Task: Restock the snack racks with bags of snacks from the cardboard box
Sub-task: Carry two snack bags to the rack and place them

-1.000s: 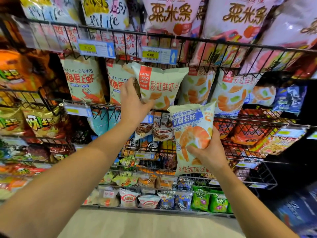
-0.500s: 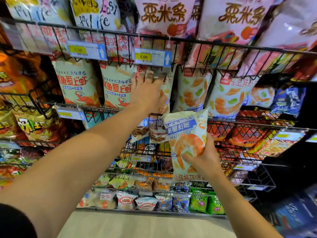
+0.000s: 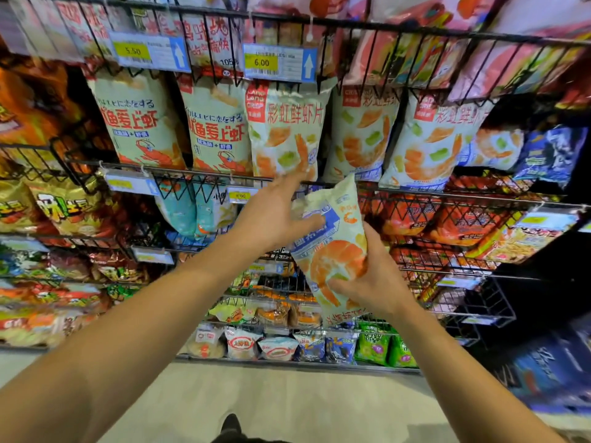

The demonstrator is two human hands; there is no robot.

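The right hand (image 3: 372, 284) clutches the pale, puffy plastic prawn-cracker bag (image 3: 332, 247) (light, crushable, slippery; best held by its edges) below the wire rack's front rail (image 3: 198, 173), the left hand (image 3: 275, 215) spread slack against it.

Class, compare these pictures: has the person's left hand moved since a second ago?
Yes. The left hand has dropped from the bag's top beneath the 6.00 price tag down to the held prawn bag.
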